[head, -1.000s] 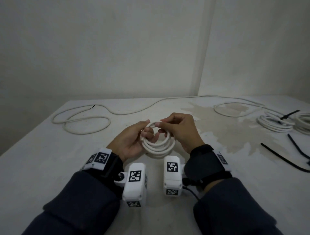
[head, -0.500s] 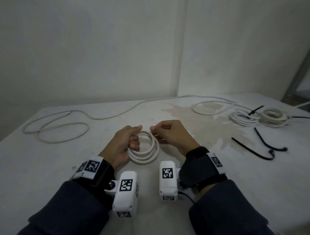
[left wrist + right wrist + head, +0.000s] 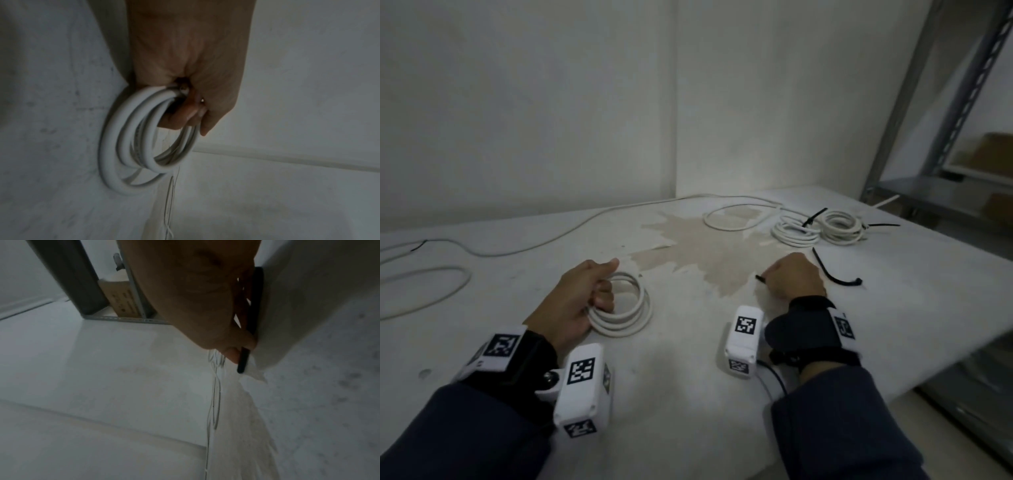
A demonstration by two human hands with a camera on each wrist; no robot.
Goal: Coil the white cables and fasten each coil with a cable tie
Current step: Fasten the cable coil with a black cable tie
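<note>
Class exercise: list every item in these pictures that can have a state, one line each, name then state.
left hand: grips coil
fresh coil: wound, untied, on table
right hand: pinches loose tie
loose tie: unfastened, on table
second loose tie: lying unused
two far coils: tied
long cable: uncoiled

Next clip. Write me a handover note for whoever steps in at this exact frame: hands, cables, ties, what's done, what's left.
Left hand: grips the untied white cable coil on the table.
Right hand: pinches a black cable tie against the table.
Done: two tied coils at far right.
Spare tie lies right of the right hand.
Left: fasten the held coil; then coil and tie the loose cable at far left.
</note>
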